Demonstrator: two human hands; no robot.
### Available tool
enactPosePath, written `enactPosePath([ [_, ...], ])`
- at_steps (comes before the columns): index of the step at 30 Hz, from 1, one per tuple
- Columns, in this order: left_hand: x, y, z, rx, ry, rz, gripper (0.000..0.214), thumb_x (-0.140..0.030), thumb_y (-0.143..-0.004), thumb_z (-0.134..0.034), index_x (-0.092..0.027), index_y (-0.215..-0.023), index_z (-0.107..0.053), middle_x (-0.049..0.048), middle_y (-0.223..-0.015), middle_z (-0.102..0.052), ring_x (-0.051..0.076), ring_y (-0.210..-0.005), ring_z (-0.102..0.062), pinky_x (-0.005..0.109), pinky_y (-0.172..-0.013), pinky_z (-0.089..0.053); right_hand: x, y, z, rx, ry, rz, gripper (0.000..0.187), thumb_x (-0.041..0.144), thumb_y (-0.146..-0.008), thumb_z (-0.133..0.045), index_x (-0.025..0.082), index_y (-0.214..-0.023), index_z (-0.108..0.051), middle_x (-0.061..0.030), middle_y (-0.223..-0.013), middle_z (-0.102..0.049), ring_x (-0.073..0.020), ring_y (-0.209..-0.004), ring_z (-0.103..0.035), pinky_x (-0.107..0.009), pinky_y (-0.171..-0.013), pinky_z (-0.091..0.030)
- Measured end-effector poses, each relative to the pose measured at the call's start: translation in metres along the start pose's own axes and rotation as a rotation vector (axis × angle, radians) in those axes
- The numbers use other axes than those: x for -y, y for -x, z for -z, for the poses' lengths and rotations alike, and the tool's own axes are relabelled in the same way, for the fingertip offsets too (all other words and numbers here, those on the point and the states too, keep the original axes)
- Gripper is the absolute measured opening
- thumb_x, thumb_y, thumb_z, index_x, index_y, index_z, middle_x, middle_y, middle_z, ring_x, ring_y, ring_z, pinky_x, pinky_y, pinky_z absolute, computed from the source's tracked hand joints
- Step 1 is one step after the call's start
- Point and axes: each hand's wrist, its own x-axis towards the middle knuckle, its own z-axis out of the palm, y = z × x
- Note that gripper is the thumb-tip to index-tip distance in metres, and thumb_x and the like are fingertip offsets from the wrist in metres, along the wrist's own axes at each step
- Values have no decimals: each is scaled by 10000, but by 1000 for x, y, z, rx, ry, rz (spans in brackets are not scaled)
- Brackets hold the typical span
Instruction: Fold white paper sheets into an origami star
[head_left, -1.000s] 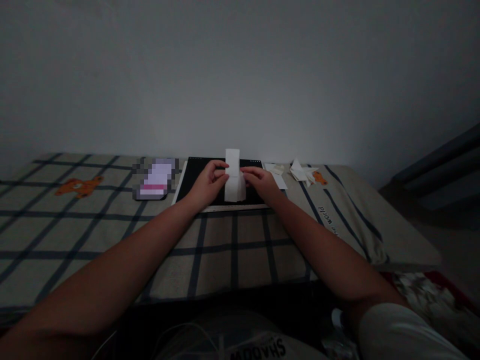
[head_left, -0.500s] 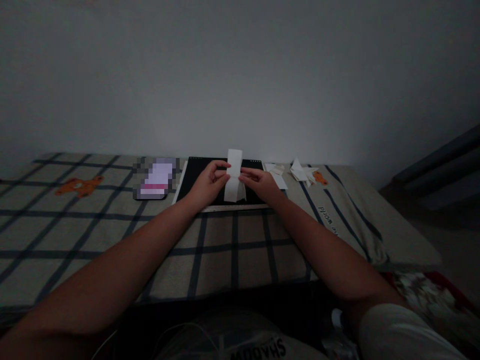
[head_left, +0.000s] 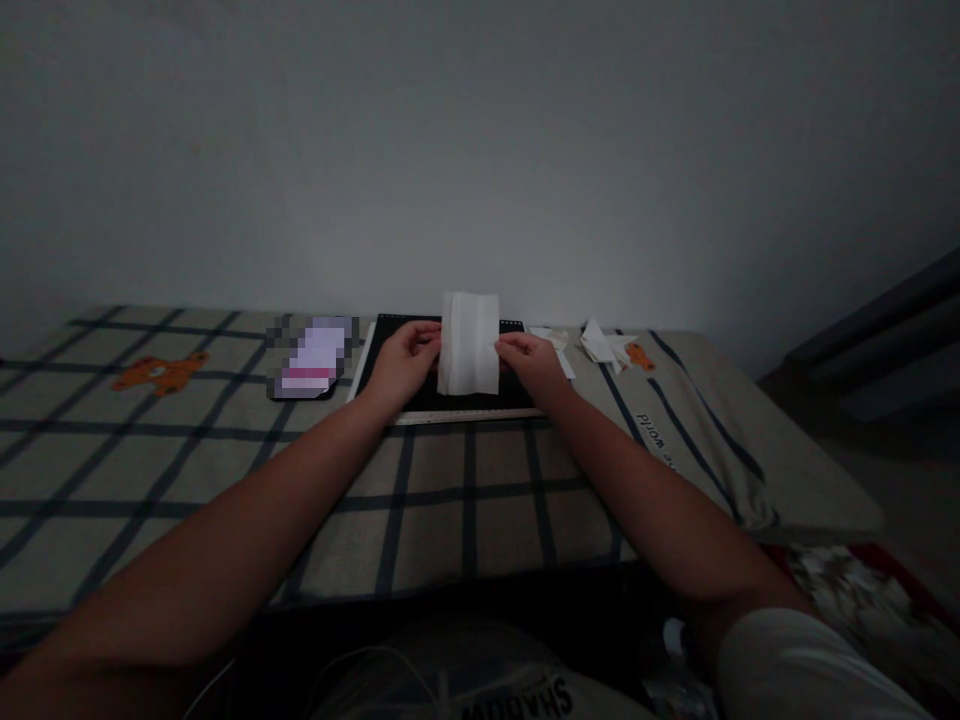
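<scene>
A creased white sheet of paper (head_left: 470, 345) is spread upright between my hands, with vertical fold lines down it. My left hand (head_left: 405, 352) pinches its left edge between thumb and fingers. On the opposite edge, my right hand (head_left: 529, 358) grips the paper the same way. Behind and below the sheet lies a black spiral-holed notebook (head_left: 390, 372), partly covered by the paper and my hands. Along the notebook's near edge runs a pale ruler-like strip (head_left: 457, 415).
A lit phone (head_left: 315, 355), its screen blurred out, lies left of the notebook. Folded white paper pieces (head_left: 604, 346) and a flat paper (head_left: 556, 345) lie to the right. Everything rests on a checked cloth (head_left: 225, 460) against a grey wall (head_left: 480, 150).
The paper has gone from a narrow folded strip to a wider, opened sheet. My hands have moved slightly apart, each still pinching a side of it.
</scene>
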Motion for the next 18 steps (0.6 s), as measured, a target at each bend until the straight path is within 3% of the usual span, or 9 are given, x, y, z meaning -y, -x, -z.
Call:
enactPosePath([
  [5,-6,2,2,24,-181,-25,334,-455,-823,-665,-163,-975,-719,89,-983,-718,208,-864,-646,341,-773,-526,0,1,-2,15,-7,-16,249,411,-722,-687,188,-831,-707,-27,-784,-735,-159,-695,-664,-345,-694,-576],
  [11,-12,3,5,-71,-389,-149,316,-328,-759,-742,-161,-1025,-713,63,-939,-719,156,-728,-614,313,-741,-515,4,3,-2,33,10,11,251,414,-722,-695,187,-828,-717,-22,-774,-741,-146,-650,-653,-326,-660,-575],
  [18,-17,9,0,13,-143,6,278,-391,-820,-672,-172,-963,-767,75,-939,-759,220,-809,-687,339,-702,-567,5,4,-2,78,39,29,276,455,-725,-698,207,-841,-735,-20,-805,-754,-153,-662,-658,-332,-667,-575],
])
